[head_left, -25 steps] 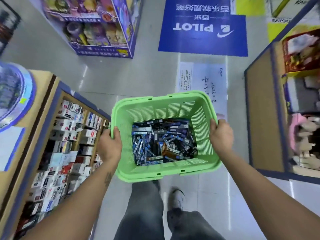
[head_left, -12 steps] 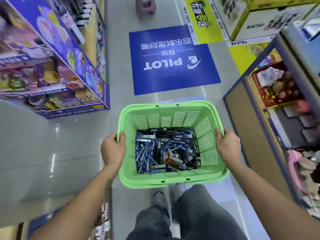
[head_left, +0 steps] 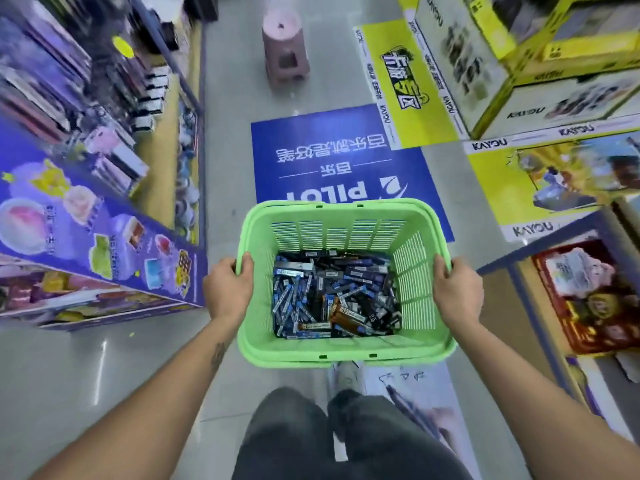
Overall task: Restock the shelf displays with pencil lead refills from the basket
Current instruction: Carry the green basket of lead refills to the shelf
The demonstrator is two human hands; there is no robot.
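The blue floor sticker (head_left: 349, 174) reads "PILOT", upside down from here, with Chinese characters beyond it. "KAYOU" is printed on the yellow display boxes (head_left: 540, 112) at right and on the yellow floor sticker (head_left: 530, 188). One pencil lead refill pack (head_left: 372, 320) in the basket shows "HB".

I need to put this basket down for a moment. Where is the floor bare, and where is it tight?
Bare grey floor lies to the left, between the purple display box and the person's legs. More open aisle runs ahead, between the blue Pilot floor sticker and the pink stool. The right is crowded: yellow Kayou boxes and a blue-edged shelf close by the green basket.
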